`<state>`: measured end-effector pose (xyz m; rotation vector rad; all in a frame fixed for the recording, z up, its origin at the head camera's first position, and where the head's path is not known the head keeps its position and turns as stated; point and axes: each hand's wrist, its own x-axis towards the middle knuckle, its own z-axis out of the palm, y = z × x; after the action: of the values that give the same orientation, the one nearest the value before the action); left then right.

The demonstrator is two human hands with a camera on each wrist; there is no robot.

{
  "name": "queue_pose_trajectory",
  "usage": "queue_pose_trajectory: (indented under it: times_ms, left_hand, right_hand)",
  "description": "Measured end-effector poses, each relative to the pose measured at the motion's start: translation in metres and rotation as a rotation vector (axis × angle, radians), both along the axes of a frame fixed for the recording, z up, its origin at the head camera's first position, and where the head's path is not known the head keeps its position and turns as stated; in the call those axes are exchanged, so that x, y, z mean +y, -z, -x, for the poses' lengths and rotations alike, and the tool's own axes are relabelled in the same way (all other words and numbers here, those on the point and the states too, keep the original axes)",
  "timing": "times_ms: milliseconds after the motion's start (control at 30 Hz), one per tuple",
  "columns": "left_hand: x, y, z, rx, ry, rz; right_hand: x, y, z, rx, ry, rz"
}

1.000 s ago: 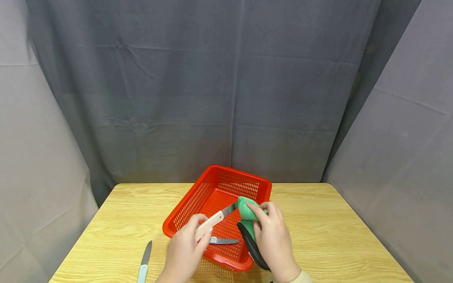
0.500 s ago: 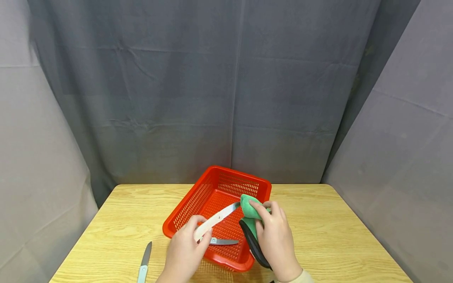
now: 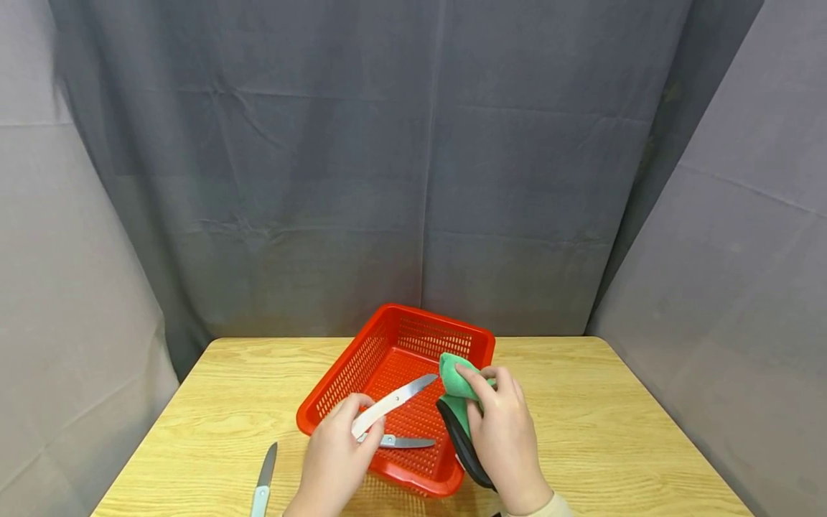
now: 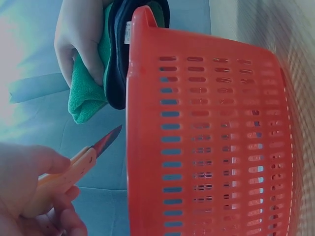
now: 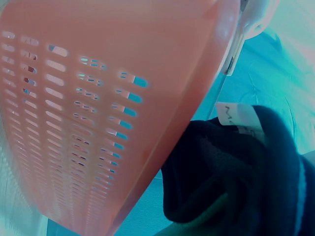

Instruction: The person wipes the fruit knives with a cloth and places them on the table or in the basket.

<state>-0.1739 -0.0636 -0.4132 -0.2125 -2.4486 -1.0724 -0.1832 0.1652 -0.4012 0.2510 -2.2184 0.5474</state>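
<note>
My left hand [image 3: 337,452] grips a knife [image 3: 388,409] by its pale handle over the red basket. Its blade slants up to the right, the whole blade bare, with the tip close to a green cloth [image 3: 457,377]. That folded cloth, edged in black, is held by my right hand [image 3: 500,431] above the basket's right side. In the left wrist view the blade [image 4: 108,141] is apart from the cloth [image 4: 88,93]. The right wrist view shows the black edging [image 5: 221,172] and a white label [image 5: 241,117]; the right hand's fingers are hidden there.
The red plastic basket [image 3: 336,373] stands on the wooden table [image 3: 581,431]. Inside it lies a second knife [image 3: 407,442], its handle partly hidden by my left hand. A third knife [image 3: 263,481] with a light blue handle lies on the table to the left. Grey curtains [image 3: 323,179] surround the table.
The blade tip has come out of the cloth. The knife has turned so the flat of its blade shows. My right hand and the cloth have shifted slightly right and away.
</note>
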Motion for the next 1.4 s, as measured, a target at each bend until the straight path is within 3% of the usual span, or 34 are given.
queue_pose_trajectory:
  times_ms: [433, 900, 1400]
  left_hand:
    - [-0.002, 0.005, 0.007, 0.036, 0.004, 0.058]
    - [-0.002, -0.003, 0.012, 0.013, 0.092, 0.165]
    - [-0.005, -0.006, 0.034, -0.014, 0.174, 0.276]
  right_hand:
    - [0.001, 0.002, 0.002, 0.004, -0.011, -0.004]
    - [0.0, 0.002, 0.003, 0.015, -0.024, -0.006]
    - [0.006, 0.001, 0.004, 0.038, 0.001, 0.0]
